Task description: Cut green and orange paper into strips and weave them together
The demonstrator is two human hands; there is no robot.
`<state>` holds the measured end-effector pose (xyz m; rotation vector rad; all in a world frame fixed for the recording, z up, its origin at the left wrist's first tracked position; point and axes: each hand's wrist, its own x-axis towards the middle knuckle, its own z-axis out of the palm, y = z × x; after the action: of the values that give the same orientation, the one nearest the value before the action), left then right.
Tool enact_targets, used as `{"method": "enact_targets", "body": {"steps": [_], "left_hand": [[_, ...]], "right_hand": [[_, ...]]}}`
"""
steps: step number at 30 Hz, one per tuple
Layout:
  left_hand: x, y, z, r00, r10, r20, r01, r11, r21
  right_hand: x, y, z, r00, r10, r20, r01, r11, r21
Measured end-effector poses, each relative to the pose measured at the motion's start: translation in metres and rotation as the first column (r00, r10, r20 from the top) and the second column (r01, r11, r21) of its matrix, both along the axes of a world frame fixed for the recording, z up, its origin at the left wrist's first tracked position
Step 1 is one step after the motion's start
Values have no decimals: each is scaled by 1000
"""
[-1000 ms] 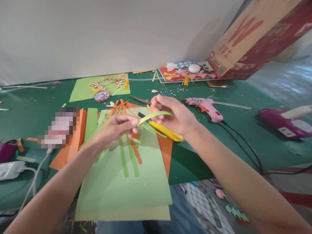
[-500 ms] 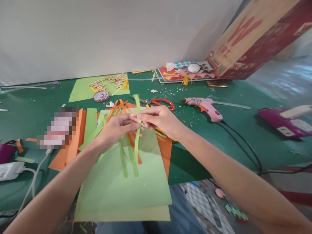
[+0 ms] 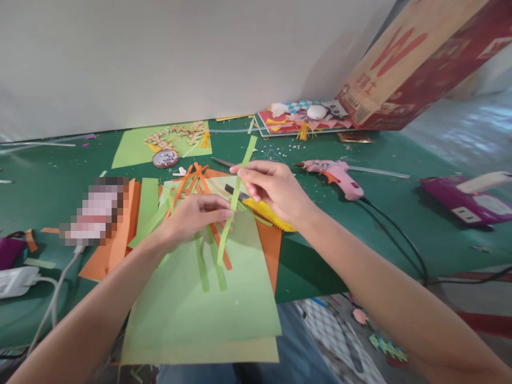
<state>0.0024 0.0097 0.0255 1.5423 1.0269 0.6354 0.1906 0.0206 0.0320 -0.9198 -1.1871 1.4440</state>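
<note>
A narrow light-green paper strip is held up at a slant between my hands. My left hand pinches it near its middle. Higher up, my right hand grips it between thumb and fingertips, and its top end sticks out above. Below the hands lie pale green paper sheets with several green strips and orange strips on them. A yellow utility knife with a dark blade rests just under my right hand, partly hidden by it.
A pink glue gun with its cord lies to the right, near a purple power socket. At the left is a blurred phone on a cable. A paper bag stands at the back right. Scissors lie partly behind my right hand.
My hands have moved apart. The right one has slid up and slightly right along the strip, which now leans right and looks straighter. The knife is more exposed.
</note>
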Motion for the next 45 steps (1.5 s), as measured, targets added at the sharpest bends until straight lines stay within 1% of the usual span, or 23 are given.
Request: {"method": "enact_targets", "body": {"steps": [2,4,8,11,14,17,22,25,27,30,32,34,38,40,42,45], "left_hand": [[0,-1,2,999,-29,17,30,999,-29],[1,-1,5,998,-49,45,52,996,-66],[2,-1,6,994,-41,104,53,991,-120],[2,0,4,992,-32,118,46,992,-115],[1,1,2,992,-27,121,39,994,-98],[-1,2,0,990,-6,142,20,995,-95],[-1,4,-5,965,108,241,-88,992,-92],[-1,5,-7,963,126,239,-122,992,-32],[-1,6,-9,973,112,201,-115,993,5],[-2,7,-9,985,70,155,-78,996,48],[-2,6,-9,985,68,159,-78,995,57],[-1,5,-7,977,99,187,-104,994,16],[2,4,-5,945,173,277,-141,981,-130],[2,5,-5,934,194,300,-152,976,-156],[1,5,-6,936,187,299,-149,978,-145],[0,6,-8,951,144,274,-125,988,-87]], "right_hand": [[2,2,-1,998,-12,-59,11,1000,-14],[4,4,-2,992,6,-122,-8,1000,-22],[5,9,-4,969,21,-246,-29,999,-30],[6,12,-4,954,-21,-299,12,999,-30],[8,13,-2,953,-71,-296,68,997,-21],[9,10,1,964,-54,-261,56,998,-2],[5,3,1,977,69,-200,-53,995,83],[-1,-1,-4,991,99,-87,-86,985,148],[-5,-3,-7,994,111,0,-109,978,176],[-11,-6,-10,990,98,99,-116,974,194],[-12,-6,-10,988,73,139,-100,974,203],[-13,-7,-10,986,35,164,-69,975,211],[-12,-7,-9,973,-52,225,-7,967,253],[-12,-8,-9,963,-87,255,8,955,296],[-13,-8,-11,952,-111,284,7,938,345],[-14,-9,-13,944,-125,306,-3,922,388]]}}
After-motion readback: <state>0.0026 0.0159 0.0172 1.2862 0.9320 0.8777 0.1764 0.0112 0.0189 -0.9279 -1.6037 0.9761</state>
